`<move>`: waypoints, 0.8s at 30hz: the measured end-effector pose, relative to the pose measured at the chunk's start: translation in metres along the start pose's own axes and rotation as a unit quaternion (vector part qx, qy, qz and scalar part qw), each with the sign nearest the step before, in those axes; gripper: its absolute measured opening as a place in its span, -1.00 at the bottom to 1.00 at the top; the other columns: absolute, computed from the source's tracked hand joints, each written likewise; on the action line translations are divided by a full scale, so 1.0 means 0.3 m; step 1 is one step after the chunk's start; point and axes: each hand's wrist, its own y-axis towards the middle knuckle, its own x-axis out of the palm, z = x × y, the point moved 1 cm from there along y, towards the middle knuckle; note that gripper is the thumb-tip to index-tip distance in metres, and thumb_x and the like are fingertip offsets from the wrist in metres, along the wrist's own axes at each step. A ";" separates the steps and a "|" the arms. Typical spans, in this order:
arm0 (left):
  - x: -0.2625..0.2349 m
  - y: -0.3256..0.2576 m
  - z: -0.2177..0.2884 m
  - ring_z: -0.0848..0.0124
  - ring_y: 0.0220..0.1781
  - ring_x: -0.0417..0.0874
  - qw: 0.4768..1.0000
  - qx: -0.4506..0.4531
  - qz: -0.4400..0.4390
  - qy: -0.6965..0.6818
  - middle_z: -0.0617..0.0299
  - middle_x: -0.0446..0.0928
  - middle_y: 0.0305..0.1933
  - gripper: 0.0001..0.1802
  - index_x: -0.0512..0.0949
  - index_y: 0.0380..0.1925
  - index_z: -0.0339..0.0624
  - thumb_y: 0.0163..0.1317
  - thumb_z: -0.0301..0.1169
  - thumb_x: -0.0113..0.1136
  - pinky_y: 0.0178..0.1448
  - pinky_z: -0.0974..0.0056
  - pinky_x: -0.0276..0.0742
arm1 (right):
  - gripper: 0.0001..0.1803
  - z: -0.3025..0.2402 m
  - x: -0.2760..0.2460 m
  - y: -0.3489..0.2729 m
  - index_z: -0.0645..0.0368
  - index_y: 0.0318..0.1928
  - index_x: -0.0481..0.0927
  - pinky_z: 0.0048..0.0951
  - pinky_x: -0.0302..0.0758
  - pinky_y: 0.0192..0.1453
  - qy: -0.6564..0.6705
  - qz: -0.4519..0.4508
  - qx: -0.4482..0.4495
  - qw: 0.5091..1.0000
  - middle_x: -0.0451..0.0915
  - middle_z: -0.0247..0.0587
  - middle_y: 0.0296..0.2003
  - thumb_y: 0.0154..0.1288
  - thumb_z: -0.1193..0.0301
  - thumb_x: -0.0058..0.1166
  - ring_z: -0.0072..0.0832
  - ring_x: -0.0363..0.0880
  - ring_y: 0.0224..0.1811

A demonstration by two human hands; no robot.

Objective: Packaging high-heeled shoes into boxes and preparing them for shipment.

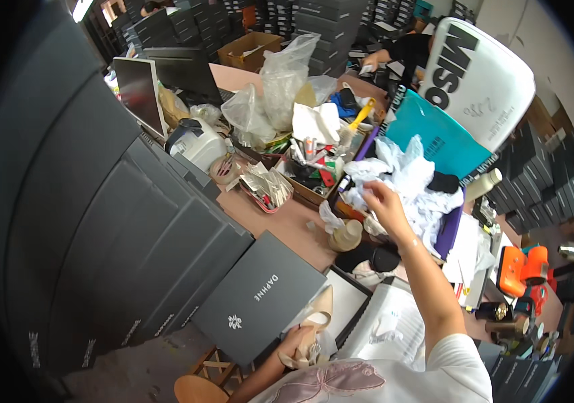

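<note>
My left hand (pixel 292 339) is closed around a beige strappy shoe (pixel 316 319), low in front of me and partly hidden by the shoe and a dark grey shoe box lid (pixel 253 322). Just right of the shoe lies an open shoe box (pixel 347 295) with a white inside. My right hand (pixel 384 201) is stretched forward over a heap of crumpled white tissue paper (pixel 411 164) in a purple box (pixel 449 232). Its fingers are bent together at the paper's near left edge; what they pinch is too small to make out.
Tall stacks of dark grey shoe boxes (pixel 132 221) wall off the left. A carton of tools and brushes (pixel 310 191), a pink basket (pixel 270 201) and a cream container (pixel 346 235) crowd the table. An orange tool (pixel 522 269) lies right. Another person's arm (pixel 381 57) shows far back.
</note>
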 end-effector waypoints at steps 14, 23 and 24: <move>-0.044 0.027 -0.006 0.42 -0.24 0.60 0.998 0.006 -0.053 0.035 0.14 0.58 -0.10 -0.57 0.36 0.17 -0.16 0.30 -0.36 0.01 -0.22 0.34 0.57 | -0.74 -0.190 0.027 -0.198 0.27 -0.09 0.59 -0.33 0.54 -0.08 -0.045 -0.048 -0.096 0.993 0.65 0.03 -0.22 0.25 0.40 0.08 -0.19 0.65 -0.19; -0.025 0.006 -0.005 0.46 -0.42 0.58 0.998 -0.047 -0.005 0.045 0.25 0.57 -0.32 -0.67 0.54 -0.06 -0.22 0.28 -0.24 0.10 -0.37 0.35 0.51 | -0.80 0.135 0.449 0.401 0.10 -0.25 0.67 -0.13 0.49 -0.02 -0.509 -0.108 -0.022 0.853 0.68 -0.10 -0.22 0.21 0.37 0.00 -0.21 0.65 -0.09; -0.040 0.014 -0.028 0.46 -0.42 0.58 0.998 -0.041 0.000 0.041 0.26 0.56 -0.34 -0.66 0.54 -0.06 -0.21 0.29 -0.23 0.10 -0.37 0.36 0.51 | -0.80 0.150 0.467 0.418 0.13 -0.26 0.65 -0.12 0.51 -0.03 -0.508 -0.117 -0.007 0.853 0.67 -0.06 -0.22 0.20 0.35 0.01 -0.18 0.65 -0.10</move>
